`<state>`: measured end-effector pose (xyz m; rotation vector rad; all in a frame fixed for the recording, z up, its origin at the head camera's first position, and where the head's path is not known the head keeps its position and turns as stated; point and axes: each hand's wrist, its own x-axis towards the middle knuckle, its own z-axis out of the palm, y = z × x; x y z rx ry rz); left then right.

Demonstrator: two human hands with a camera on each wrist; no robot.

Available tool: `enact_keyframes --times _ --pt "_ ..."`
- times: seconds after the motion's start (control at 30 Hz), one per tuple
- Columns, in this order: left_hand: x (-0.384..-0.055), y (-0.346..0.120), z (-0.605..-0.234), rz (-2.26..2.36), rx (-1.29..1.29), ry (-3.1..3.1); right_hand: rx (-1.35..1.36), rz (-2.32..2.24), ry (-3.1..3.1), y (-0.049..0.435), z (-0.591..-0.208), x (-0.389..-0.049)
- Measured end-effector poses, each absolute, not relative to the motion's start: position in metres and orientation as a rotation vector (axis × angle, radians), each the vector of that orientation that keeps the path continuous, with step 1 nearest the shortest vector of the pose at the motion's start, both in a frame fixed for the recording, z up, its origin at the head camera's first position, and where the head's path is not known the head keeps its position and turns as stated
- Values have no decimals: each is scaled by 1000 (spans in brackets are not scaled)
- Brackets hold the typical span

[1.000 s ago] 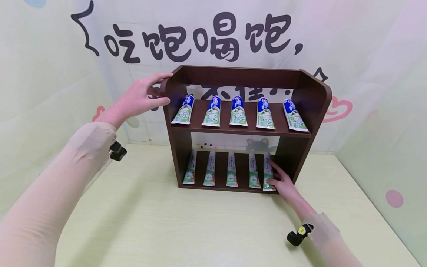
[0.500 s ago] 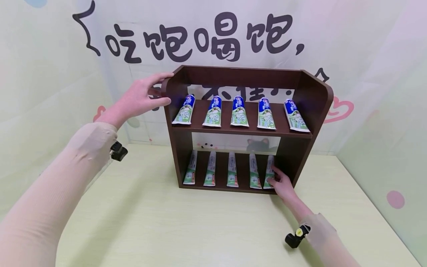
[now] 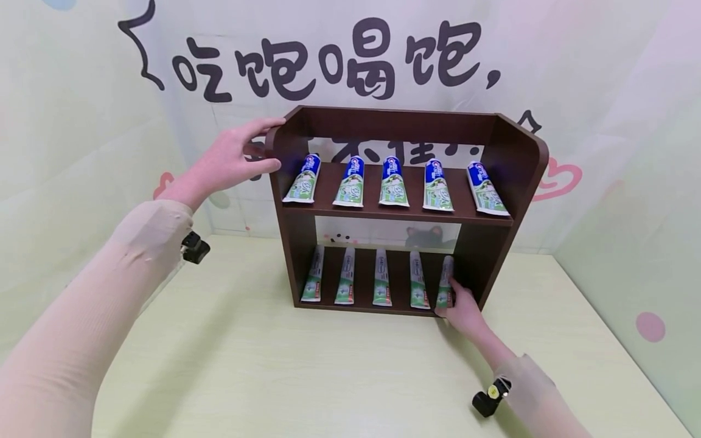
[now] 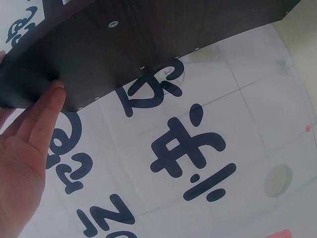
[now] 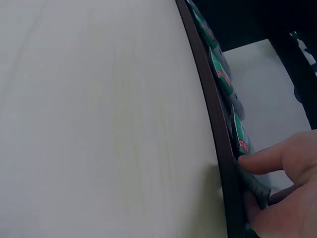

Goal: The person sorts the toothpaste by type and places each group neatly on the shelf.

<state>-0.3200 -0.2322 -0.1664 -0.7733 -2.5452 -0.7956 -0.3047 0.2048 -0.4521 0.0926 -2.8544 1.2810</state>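
Observation:
A dark brown two-tier shelf (image 3: 402,216) stands on the table. My left hand (image 3: 232,155) grips its upper left side panel, thumb at the front edge and index finger over the top edge; in the left wrist view some fingers (image 4: 42,116) lie against the panel's outer face. My right hand (image 3: 465,310) pinches the lower end of the rightmost grey-green toothpaste tube (image 3: 446,274) on the bottom tier. In the right wrist view, thumb and fingers are on either side of that tube (image 5: 255,184). Several matching tubes (image 3: 381,277) lie to its left.
On the top tier, several blue-and-green toothpaste tubes (image 3: 393,181) lie in a spaced row. The pale wooden table (image 3: 328,371) extends in front of the shelf. Behind hangs a white cloth backdrop (image 3: 339,36) with large black characters.
The rightmost bottom tube has shifted right, away from its neighbour, and my right fingers have slid to its lower end. My left hand stays on the side panel.

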Motion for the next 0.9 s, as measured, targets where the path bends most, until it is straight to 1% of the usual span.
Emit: enact_keyframes --times 0.3,0.6,0.9 --pt "-320 -232 -167 -800 -757 -2553 199 966 -2814 203 -451 -291" --pt "-320 -231 -167 -798 -764 -2553 231 933 -2791 208 -451 -277" --pt "-322 -231 -167 -793 -765 -2545 265 925 -2807 212 -448 -251"
